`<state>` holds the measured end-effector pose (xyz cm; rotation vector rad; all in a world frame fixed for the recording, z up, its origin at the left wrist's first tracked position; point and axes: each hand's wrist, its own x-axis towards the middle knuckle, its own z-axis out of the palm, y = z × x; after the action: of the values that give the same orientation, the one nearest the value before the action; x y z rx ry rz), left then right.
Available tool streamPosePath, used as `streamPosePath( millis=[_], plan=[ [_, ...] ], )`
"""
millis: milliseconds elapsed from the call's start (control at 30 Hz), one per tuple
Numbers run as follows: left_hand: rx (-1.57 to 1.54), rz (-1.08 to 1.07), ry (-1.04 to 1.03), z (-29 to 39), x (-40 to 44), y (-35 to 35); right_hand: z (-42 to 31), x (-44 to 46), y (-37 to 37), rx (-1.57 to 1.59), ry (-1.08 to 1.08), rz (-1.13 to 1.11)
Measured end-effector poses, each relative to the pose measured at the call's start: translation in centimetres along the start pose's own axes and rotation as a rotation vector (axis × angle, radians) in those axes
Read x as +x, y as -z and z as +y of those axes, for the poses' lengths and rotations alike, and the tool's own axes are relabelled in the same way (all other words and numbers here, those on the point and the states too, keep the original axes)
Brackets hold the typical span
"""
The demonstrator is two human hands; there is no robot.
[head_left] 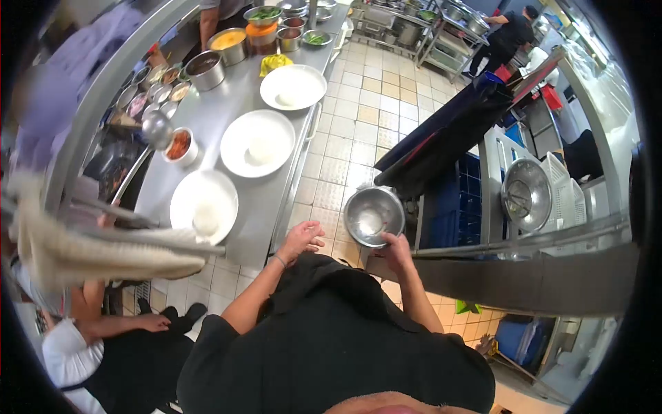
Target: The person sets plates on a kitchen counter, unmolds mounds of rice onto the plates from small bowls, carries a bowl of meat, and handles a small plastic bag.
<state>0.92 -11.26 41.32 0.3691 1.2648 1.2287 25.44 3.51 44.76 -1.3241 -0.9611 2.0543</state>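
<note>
My right hand (398, 252) grips the near rim of a shiny metal mixing bowl (355, 208), held out over the tiled floor. The bowl tilts toward me, and its inside looks bare apart from a wet shine. My left hand (302, 241) is in the air beside the steel counter's edge, fingers loosely apart with nothing in them. Nearest to it on the counter lies a white plate (183, 193) with a round white mound (206, 219) on it. Two more white plates, a middle one (234, 138) and a far one (310, 79), bear similar mounds.
A steel counter (255, 221) runs along my left, with a white tub of reddish food (181, 146) and several metal pots. At left is a co-worker in a black apron (145, 369). A metal colander (526, 195) and shelving stand right. Another person (510, 38) works far off.
</note>
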Motion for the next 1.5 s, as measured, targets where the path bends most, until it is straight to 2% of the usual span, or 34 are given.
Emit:
streamPosePath(
  millis=[67,133,333,433,467,500,533,633,667,700,733,767,800,833,867,900,967,1033,1067,1100,1133,1167,1200,1233,1267,1300,1333,1400,1433,1467,1500],
  plan=[
    [0.154,0.001,-0.037,2.4,4.3,1.2,-1.5,5.0,2.6,0.057,0.016,0.05],
    [0.171,0.015,-0.048,6.8,7.7,0.8,-5.1,7.7,2.3,0.126,0.044,0.093],
    [0.121,-0.027,-0.098,17.3,19.9,-3.3,-13.5,20.3,-1.3,0.098,0.138,-0.07],
    [0.11,0.084,-0.153,21.8,26.6,-6.0,-16.6,29.4,-4.2,-0.073,0.081,-0.255],
    [0.178,0.202,-0.241,22.5,29.0,-5.8,-17.1,32.7,-5.0,-0.167,0.098,-0.342],
    [0.244,0.319,-0.329,22.7,31.7,-4.9,-19.6,33.7,-7.2,-0.118,0.109,-0.385],
    [0.312,0.436,-0.417,23.4,34.2,-3.9,-21.5,35.7,-8.1,-0.157,0.051,-0.467],
    [0.111,0.595,-0.391,31.0,36.1,-3.3,-30.6,38.7,-11.3,-0.088,-0.016,-0.674],
    [-0.011,0.626,-0.464,31.7,38.1,-0.8,-32.6,40.8,-11.3,-0.069,-0.035,-0.744],
    [0.02,0.712,-0.474,35.9,37.4,-1.4,-34.4,43.3,-11.4,-0.062,-0.069,-0.798],
    [-0.079,0.698,-0.627,38.0,38.8,0.3,-35.7,45.8,-11.4,-0.071,-0.104,-0.787],
    [-0.105,0.795,-0.679,41.3,39.5,0.6,-36.7,48.3,-11.0,-0.077,-0.111,-0.756],
    [0.049,0.916,-0.612,43.6,41.0,3.3,-37.4,50.8,-10.4,-0.082,-0.118,-0.727],
    [0.022,0.987,-0.635,46.9,42.0,3.7,-37.6,53.1,-9.7,-0.07,-0.137,-0.674],
    [0.204,1.107,-0.709,48.4,44.8,7.5,-37.6,55.3,-8.7,-0.056,-0.152,-0.621],
    [0.247,1.137,-0.867,50.8,47.2,9.8,-37.6,57.5,-7.8,-0.039,-0.166,-0.567],
    [0.131,1.167,-0.798,56.8,50.3,10.0,-37.0,61.1,-5.3,0.023,-0.234,-0.48],
    [0.166,1.309,-0.668,61.6,54.9,12.4,-36.7,64.0,-3.0,0.041,-0.317,-0.354],
    [0.093,1.287,-0.721,63.2,57.6,13.9,-36.3,65.1,-1.6,0.042,-0.361,-0.288],
    [0.015,1.269,-0.775,64.5,60.6,15.9,-35.9,66.4,-0.4,0.047,-0.377,-0.256],
    [0.078,1.285,-0.719,65.5,63.8,18.8,-35.9,67.7,0.8,0.047,-0.394,-0.228],
    [-0.017,1.214,-0.73,66.8,65.2,18.4,-36.4,69.2,1.5,0.043,-0.412,-0.207],
    [-0.09,1.238,-0.719,67.9,66.7,18.2,-37.4,70.2,1.4,0.015,-0.427,-0.156],
    [-0.269,1.029,-0.744,68.1,69.0,19.9,-38.3,70.9,1.1,-0.017,-0.451,-0.11],
    [-0.26,0.973,-0.714,67.9,70.7,21.2,-38.9,71.8,0.9,-0.055,-0.479,-0.067],
    [-0.245,0.999,-0.736,67.6,72.1,21.6,-39.2,73.7,1.7,-0.003,-0.521,-0.14],
    [-0.228,1.026,-0.757,67.2,73.3,21.9,-36.6,79.2,5.2,-0.067,-0.498,-0.226],
    [-0.012,1.162,-0.988,64.3,71.5,18.1,-31.4,90.0,12.5,-0.192,-0.434,-0.391],
    [0.099,1.237,-1.094,62.8,70.6,16.1,-30.8,93.8,13.8,-0.229,-0.489,-0.456],
    [-0.125,1.106,-1.018,61.3,68.1,12.1,-31.3,96.6,13.5,-0.278,-0.574,-0.485],
    [-0.166,0.987,-0.944,58.7,66.9,10.3,-32.1,98.9,13.1,-0.33,-0.661,-0.493]
  ],
)
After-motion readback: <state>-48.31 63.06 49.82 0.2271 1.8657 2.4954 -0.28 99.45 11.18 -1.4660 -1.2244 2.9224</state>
